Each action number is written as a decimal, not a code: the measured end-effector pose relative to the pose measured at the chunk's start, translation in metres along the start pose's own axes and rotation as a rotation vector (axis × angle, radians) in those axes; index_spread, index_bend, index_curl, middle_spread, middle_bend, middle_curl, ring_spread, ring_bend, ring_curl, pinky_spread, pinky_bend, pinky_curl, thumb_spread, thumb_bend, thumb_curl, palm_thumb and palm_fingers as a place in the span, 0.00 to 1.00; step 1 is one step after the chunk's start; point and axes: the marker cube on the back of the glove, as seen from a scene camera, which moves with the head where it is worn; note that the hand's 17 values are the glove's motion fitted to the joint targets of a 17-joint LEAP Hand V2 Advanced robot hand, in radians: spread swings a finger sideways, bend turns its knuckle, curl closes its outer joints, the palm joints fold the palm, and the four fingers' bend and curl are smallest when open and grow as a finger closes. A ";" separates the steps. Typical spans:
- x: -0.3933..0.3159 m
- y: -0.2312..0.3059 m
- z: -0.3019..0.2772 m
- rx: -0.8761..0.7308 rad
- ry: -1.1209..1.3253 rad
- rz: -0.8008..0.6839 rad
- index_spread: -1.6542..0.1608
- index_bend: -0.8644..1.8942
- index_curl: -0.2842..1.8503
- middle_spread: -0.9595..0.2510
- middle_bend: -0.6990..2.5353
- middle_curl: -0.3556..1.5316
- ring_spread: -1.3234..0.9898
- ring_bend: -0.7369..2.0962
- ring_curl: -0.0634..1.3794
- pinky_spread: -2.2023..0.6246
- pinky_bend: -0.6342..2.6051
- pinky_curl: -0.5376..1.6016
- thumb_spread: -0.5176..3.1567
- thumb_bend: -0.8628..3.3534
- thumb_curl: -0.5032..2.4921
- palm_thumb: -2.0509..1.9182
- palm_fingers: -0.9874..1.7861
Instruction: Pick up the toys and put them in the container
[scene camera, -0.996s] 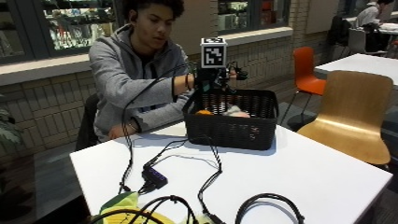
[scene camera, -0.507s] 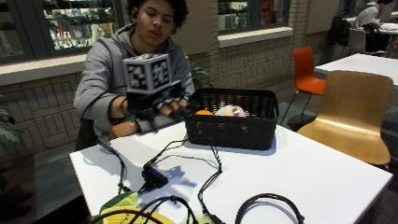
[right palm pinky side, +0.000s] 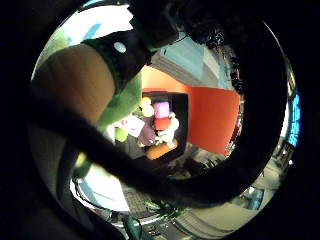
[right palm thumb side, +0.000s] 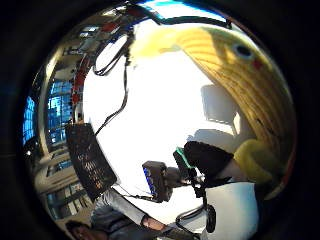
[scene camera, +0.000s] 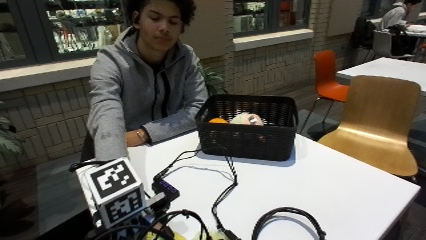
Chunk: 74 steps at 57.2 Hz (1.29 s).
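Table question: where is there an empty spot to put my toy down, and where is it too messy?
The white table is bare to the right of the black basket, toward the wooden chair, and in front of the basket out to that edge. The near edge is crowded with cables. The basket already holds toys.

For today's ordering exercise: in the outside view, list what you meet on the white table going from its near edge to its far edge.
Black cable loop → purple-lit hub → black basket holding toys.
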 end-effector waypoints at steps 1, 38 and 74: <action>0.001 -0.002 0.003 0.011 -0.008 0.002 0.73 0.35 0.23 0.78 0.25 0.35 0.55 0.30 0.24 0.81 0.54 0.42 0.47 0.20 0.29 0.57 0.26; -0.027 0.013 -0.037 0.438 -0.058 -0.160 0.72 0.41 0.19 0.58 0.46 0.55 0.42 0.75 0.51 0.65 0.61 0.48 0.51 0.27 0.39 0.71 0.61; -0.426 0.191 -0.142 0.686 0.207 -0.951 0.71 0.46 0.29 0.50 0.46 0.72 0.41 0.76 0.53 0.64 0.61 0.50 0.41 0.25 0.51 0.71 0.58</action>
